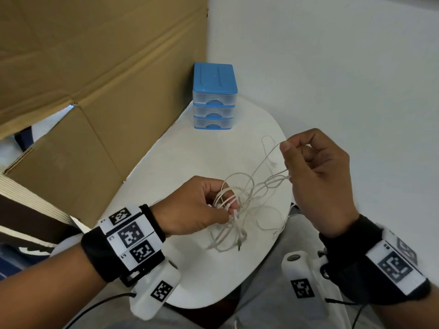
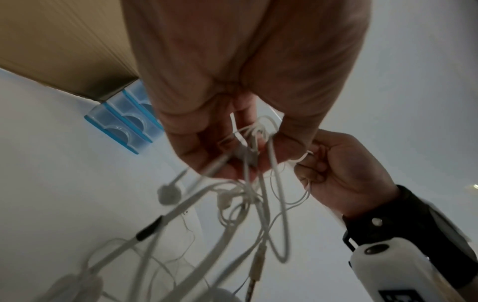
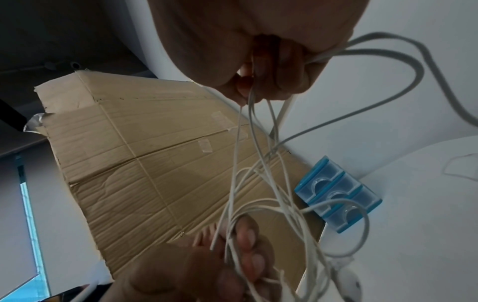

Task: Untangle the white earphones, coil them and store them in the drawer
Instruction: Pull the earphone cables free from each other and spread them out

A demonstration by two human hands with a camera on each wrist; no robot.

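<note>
Untangling step: left hand (image 1: 202, 207) is gripping the knotted thin white earphone cord (image 1: 249, 198); right hand (image 1: 316, 172) is pinching a strand. Next, probably teasing loops free.

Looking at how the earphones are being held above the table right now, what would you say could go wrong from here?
The right hand pulls strands away while the left hand grips the bunched earphones; pulling harder may tighten the knot instead of loosening it. Loops and the plug hang loose below the left hand, so they may catch on its fingers. All three drawers of the drawer unit look shut, so one hand must let go later.
</note>
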